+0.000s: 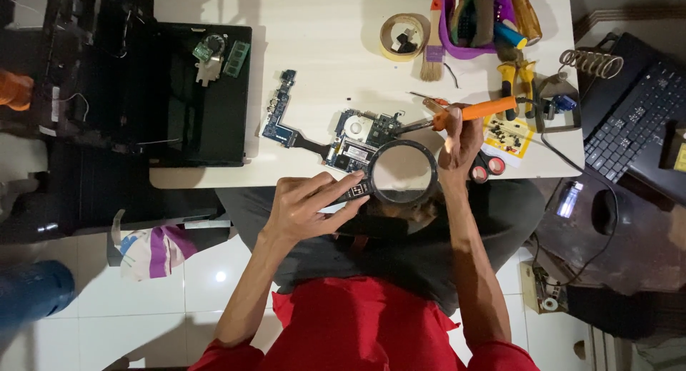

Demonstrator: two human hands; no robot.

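Magnifying glass [402, 172] sits in my left grip [309, 206], fingers clamped on its handle, above the circuit board [357, 142] on the desk [329, 35]; my right grip [457, 144] clasps the orange soldering iron [475, 111].

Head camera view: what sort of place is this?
Probably a home electronics repair bench. A circuit board lies on the table, the right hand holds a soldering iron, the left hand a magnifying glass.

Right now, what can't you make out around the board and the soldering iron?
- Head view: soldering iron tip contact on the circuit board, too small to tell.
- Board edge nearest the person, hidden behind the magnifying glass.
- Purple tool basket contents, cut off by the top edge.
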